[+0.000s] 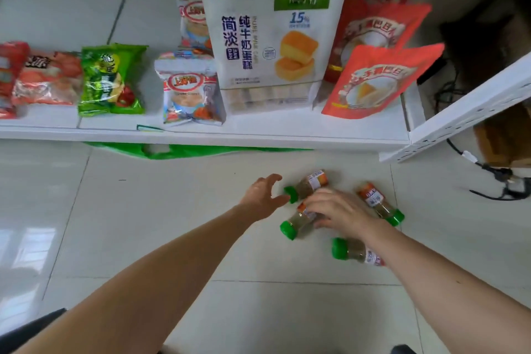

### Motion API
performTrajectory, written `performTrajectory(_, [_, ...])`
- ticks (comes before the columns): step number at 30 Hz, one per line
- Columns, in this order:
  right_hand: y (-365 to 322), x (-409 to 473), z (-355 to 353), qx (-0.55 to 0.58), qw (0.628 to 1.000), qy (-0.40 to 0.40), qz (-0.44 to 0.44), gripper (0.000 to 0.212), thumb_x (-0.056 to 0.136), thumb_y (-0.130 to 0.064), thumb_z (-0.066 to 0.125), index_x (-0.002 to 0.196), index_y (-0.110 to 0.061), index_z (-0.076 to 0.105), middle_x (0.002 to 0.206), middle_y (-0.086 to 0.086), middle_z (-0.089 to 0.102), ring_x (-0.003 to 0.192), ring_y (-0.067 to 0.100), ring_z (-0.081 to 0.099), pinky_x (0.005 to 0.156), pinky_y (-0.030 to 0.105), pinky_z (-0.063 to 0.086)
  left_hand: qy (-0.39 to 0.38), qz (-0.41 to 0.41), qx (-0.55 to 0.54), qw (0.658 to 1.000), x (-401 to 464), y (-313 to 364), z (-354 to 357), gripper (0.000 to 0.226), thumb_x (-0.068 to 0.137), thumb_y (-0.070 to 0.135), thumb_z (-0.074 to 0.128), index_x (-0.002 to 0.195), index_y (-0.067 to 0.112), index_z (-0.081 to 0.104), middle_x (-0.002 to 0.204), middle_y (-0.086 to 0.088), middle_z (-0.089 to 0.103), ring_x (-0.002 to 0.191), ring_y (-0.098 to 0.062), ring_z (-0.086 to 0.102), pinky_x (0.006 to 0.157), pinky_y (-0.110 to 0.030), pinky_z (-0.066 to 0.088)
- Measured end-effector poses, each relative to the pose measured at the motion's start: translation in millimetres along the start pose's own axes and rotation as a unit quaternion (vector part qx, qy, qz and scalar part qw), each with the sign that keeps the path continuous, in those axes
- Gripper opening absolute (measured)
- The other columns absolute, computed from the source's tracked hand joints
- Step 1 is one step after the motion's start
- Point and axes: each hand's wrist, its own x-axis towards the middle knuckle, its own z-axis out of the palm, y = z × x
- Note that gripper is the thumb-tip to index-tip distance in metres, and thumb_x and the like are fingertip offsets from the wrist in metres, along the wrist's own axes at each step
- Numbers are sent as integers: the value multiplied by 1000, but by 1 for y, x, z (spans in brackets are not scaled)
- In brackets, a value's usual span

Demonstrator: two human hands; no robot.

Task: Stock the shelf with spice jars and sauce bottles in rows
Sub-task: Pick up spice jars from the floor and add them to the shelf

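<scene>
Four spice jars lie on their sides on the floor, green caps on. Landmark: jar under right hand (296, 223). Nearest jar (356, 252) sits just nearer the camera than it, partly under the right forearm. Right hand (337, 211) covers the landmark jar, fingers curling onto its body; grip looks partial. Right-side jar (380, 204) lies just to its right. Left hand (263, 194) spread wide, holding nothing, thumb at the cap of the far jar (309, 184), just beyond the landmark. Tip: wrap the body, not the cap; lift one per hand, stand upright. Shelf (201, 135) well beyond, full of snack bags (112, 80); free spot unclear.
</scene>
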Motion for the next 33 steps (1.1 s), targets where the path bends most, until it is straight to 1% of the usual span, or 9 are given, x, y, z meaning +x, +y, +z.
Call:
performTrajectory(2, [6, 6, 4, -10, 1000, -14, -19, 44, 83, -31, 73, 125, -25, 65, 129, -6, 60, 123, 15, 49, 93, 25, 38, 5, -13, 8, 1000, 15, -2, 8, 57, 89, 41, 64, 140, 25, 44, 132, -6, 55, 114, -25, 57, 92, -33, 49])
performTrajectory(5, [12, 12, 4, -43, 997, -12, -61, 43, 74, -21, 80, 116, -17, 70, 119, 1, 67, 115, 24, 58, 88, 32, 47, 30, -28, -3, 999, 27, -4, 23, 49, 84, 38, 69, 128, 22, 56, 123, -5, 62, 105, -24, 61, 85, -30, 51])
performTrajectory(10, [5, 15, 7, -100, 993, -38, -46, 34, 87, -21, 64, 121, -16, 62, 122, 2, 59, 120, 23, 49, 92, 38, 45, 52, -42, 1, 998, 32, -4, 37, 43, 82, 35, 72, 119, 18, 59, 113, -6, 65, 102, -24, 61, 84, -34, 51])
performTrajectory(14, [6, 15, 12, -112, 992, -34, -56, 36, 73, -17, 75, 108, -14, 66, 107, 4, 65, 103, 27, 60, 79, 39, 53, 61, -27, 13, 998, 33, -5, 36, 42, 84, 33, 69, 119, 13, 57, 115, -10, 58, 103, -26, 57, 84, -34, 47])
performTrajectory(17, [2, 18, 15, -139, 988, -31, -62, 32, 73, -16, 75, 103, -17, 65, 100, 1, 62, 96, 23, 61, 76, 36, 52, 61, -13, 31, 998, 32, -8, 33, 43, 85, 32, 70, 119, 11, 56, 116, -11, 57, 104, -27, 56, 86, -35, 47])
performTrajectory(20, [-3, 21, 15, -165, 983, -28, -69, 34, 62, -18, 84, 91, -20, 66, 88, -3, 62, 84, 18, 63, 64, 28, 51, 74, -10, 20, 997, 30, -9, 29, 43, 84, 33, 71, 118, 12, 56, 113, -8, 58, 101, -25, 58, 86, -35, 48])
performTrajectory(23, [-4, 22, 16, -164, 984, -38, -60, 28, 80, -13, 70, 107, -16, 63, 105, 2, 63, 101, 22, 58, 75, 33, 50, 87, -4, -60, 994, 27, -12, 26, 45, 82, 28, 73, 119, 11, 55, 115, -8, 57, 101, -22, 60, 89, -35, 50])
performTrajectory(28, [-6, 20, 12, -177, 979, -72, -76, 47, 92, -1, 49, 137, -10, 44, 136, 8, 46, 127, 28, 41, 90, 41, 46, 77, -4, -123, 989, 21, -14, 14, 46, 86, 25, 69, 128, 12, 56, 124, -8, 44, 101, -20, 63, 88, -28, 51])
performTrajectory(33, [-12, 14, 4, -157, 983, -88, -43, 42, 95, -10, 46, 136, -9, 40, 137, 10, 39, 125, 28, 39, 90, 45, 47, 76, -11, -116, 990, 12, -13, 0, 44, 93, 26, 60, 135, 13, 50, 128, -10, 47, 110, -25, 56, 95, -39, 49])
